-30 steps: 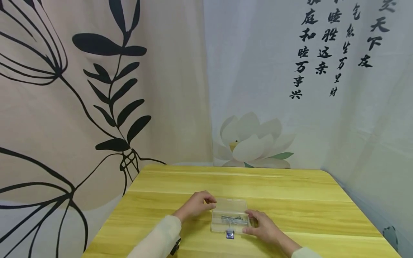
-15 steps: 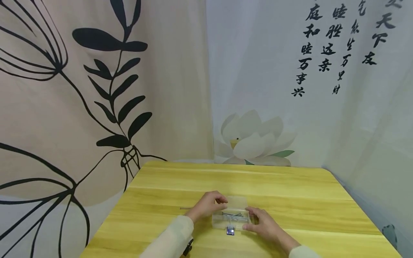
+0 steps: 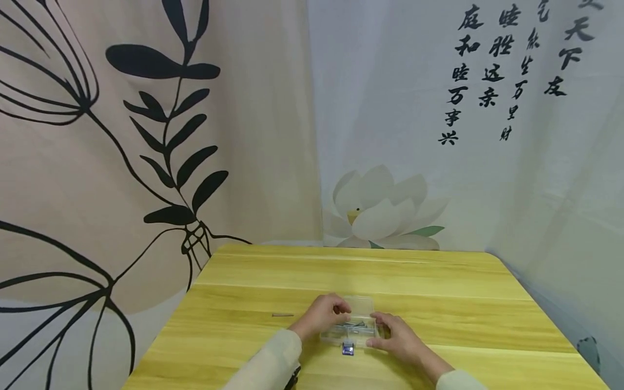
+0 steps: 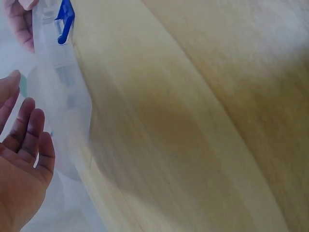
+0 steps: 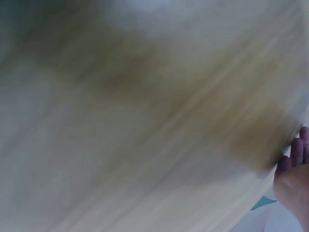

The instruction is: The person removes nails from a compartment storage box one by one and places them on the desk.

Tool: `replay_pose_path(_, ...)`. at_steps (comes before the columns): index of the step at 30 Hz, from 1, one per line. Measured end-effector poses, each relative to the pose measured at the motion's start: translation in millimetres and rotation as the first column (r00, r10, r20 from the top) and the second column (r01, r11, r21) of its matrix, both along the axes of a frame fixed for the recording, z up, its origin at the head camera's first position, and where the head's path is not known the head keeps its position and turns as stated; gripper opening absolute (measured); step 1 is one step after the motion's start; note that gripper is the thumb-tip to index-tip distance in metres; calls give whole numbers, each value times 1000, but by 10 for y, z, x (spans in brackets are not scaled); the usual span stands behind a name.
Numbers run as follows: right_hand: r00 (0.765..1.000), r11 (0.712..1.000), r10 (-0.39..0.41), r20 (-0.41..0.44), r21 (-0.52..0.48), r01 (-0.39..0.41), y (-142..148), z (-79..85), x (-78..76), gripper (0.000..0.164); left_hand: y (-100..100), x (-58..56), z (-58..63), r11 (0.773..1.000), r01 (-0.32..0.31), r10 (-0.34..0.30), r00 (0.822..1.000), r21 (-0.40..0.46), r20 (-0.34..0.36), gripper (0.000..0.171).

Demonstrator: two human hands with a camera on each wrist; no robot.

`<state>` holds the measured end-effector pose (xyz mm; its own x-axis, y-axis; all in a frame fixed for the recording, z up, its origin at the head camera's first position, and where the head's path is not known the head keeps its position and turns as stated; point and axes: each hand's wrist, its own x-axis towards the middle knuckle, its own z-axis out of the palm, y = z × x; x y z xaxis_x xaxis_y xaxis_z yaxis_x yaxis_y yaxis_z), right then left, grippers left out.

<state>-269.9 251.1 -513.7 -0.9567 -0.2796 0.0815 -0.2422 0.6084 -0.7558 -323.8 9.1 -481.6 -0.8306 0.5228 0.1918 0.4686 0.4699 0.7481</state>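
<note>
A clear plastic box (image 3: 333, 341) with its lid (image 3: 363, 305) raised sits on the table near the front. A blue latch (image 3: 348, 349) hangs at its front side. Inside lie several thin grey metal pieces (image 3: 358, 325) that look like screws or nails. My right hand (image 3: 402, 341) grips the box's right end, thumb in front and fingers behind. Over the left part of the box is my left hand (image 3: 323, 315), its fingers loosely bent and pointing down toward the metal pieces. In the left wrist view, nothing shows in the left hand (image 4: 24, 154), close beside the box wall (image 4: 72, 116).
One thin metal piece (image 3: 283, 314) lies alone on the yellow wood-grain table (image 3: 439, 287), left of my left hand. A dark object (image 3: 293, 377) shows beside the left sleeve (image 3: 268, 363). Printed curtains (image 3: 273, 135) hang behind the table.
My left hand has moved right, from beside the lid to over the box, uncovering the lone metal piece on the table. My right hand keeps its grip on the box.
</note>
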Motion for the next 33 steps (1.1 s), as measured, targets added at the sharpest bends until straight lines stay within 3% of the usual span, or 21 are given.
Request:
replay_pose_path(13,1000,1000,-3,-7,-3,3,-6,4,4,73,44,-36,-41,998,-22,21,1000,-64,-16,7)
replay_pose_path(20,1000,1000,9,-14,-6,-9,-10,-7,8,73,19,-59,-43,997,11,-11,1000,-78,4,7)
replay_pose_path(27,1000,1000,16,4,-27,-16,-35,24,23,75,21,-99,-13,993,34,-24,996,-114,86,8)
replay_pose_path(33,1000,1000,9,6,-11,-9,-37,44,37,76,28,-139,-14,985,73,-63,995,-159,72,6)
